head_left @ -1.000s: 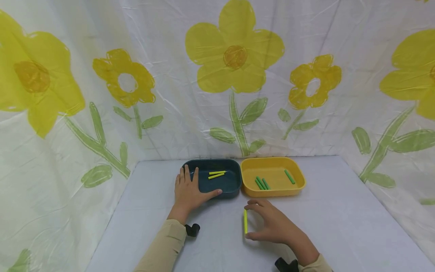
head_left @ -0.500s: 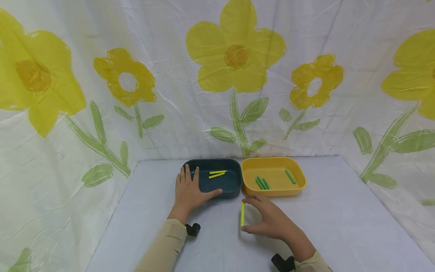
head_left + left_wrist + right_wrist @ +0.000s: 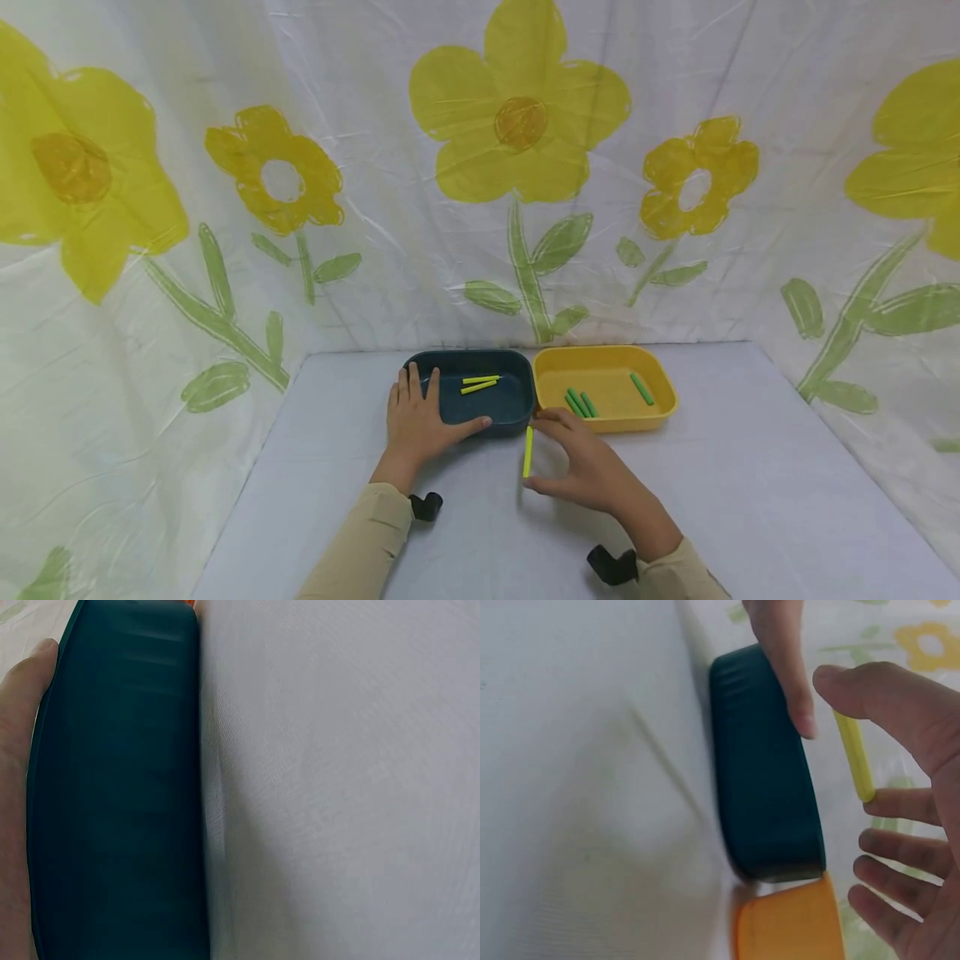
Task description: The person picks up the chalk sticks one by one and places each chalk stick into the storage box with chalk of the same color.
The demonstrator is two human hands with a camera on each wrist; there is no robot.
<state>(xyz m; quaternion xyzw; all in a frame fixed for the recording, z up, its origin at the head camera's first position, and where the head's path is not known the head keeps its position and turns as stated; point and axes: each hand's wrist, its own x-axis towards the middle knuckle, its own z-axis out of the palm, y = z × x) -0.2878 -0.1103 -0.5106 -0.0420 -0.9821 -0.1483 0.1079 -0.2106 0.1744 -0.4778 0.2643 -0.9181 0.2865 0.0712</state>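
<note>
Between the thumb and index fingertip of my right hand [image 3: 588,467], a slim yellow stick [image 3: 528,452] is pinched by its two ends. In the right wrist view this yellow stick [image 3: 853,756] shows above the table, the other fingers loosely bent and apart from it. My left hand [image 3: 420,427] lies spread over the left part of a dark teal tray [image 3: 510,412], thumb along its front rim. In that tray lie two more yellow sticks [image 3: 478,387]. The right fingertips are near the front corner where the teal tray meets a yellow tray [image 3: 611,383].
Three green sticks [image 3: 576,403] lie together in the yellow tray, with another green stick [image 3: 642,389] apart at its right. Both trays stand side by side at the back of the white table [image 3: 720,467]. Behind hangs a white curtain [image 3: 390,275] with painted yellow flowers.
My right hand has moved forward and slightly left with the yellow stick, closer to the trays. The left hand and the trays have stayed in place.
</note>
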